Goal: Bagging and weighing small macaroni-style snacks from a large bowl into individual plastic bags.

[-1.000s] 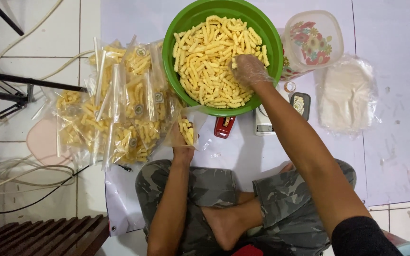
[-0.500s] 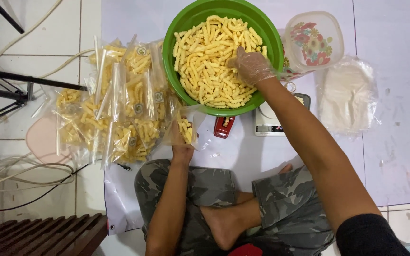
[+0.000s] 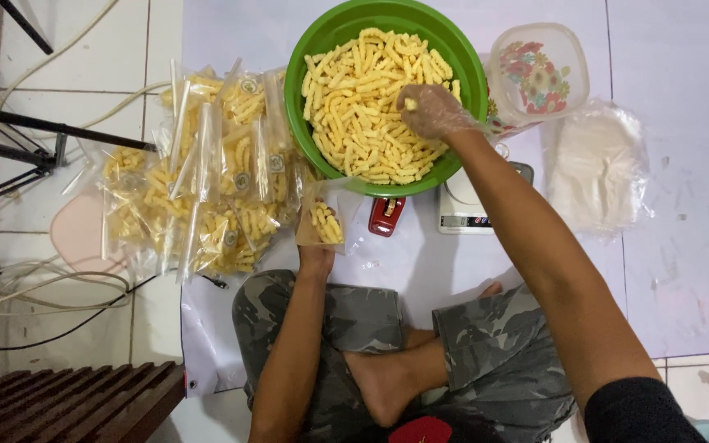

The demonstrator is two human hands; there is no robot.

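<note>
A big green bowl full of yellow stick snacks stands on the white floor sheet in front of me. My right hand, in a thin clear glove, is inside the bowl, closed on a few snacks. My left hand holds a small clear plastic bag partly filled with snacks, just below the bowl's near rim.
A heap of filled snack bags lies left of the bowl. A red stapler and a small white scale sit under the bowl's rim. A lidded floral container and a stack of empty bags lie right. Cables run at left.
My right hand has moved up and a little left within the bowl, closing on snacks. The left hand with the bag has stayed in place.
</note>
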